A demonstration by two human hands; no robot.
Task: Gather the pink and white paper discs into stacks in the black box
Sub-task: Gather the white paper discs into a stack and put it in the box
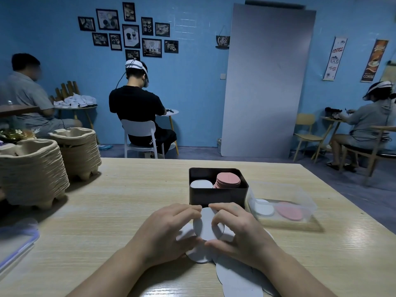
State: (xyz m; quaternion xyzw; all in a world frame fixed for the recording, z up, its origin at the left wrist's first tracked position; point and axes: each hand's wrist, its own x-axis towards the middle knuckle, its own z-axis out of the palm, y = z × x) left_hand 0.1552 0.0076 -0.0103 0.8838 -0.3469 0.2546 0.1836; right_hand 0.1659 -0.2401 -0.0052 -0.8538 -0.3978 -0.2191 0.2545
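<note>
Left hand [169, 232] and right hand [242, 234] pinch round white paper discs [205, 224]; pressing unevenly, we spill them short of the square black box [216, 198] beyond.

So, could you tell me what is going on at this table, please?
A person is sorting paper discs. The left hand and right hand pinch a white disc by its edges, in front of the black box, which holds a white stack and a pink stack. More white discs lie loose on the table.
</note>
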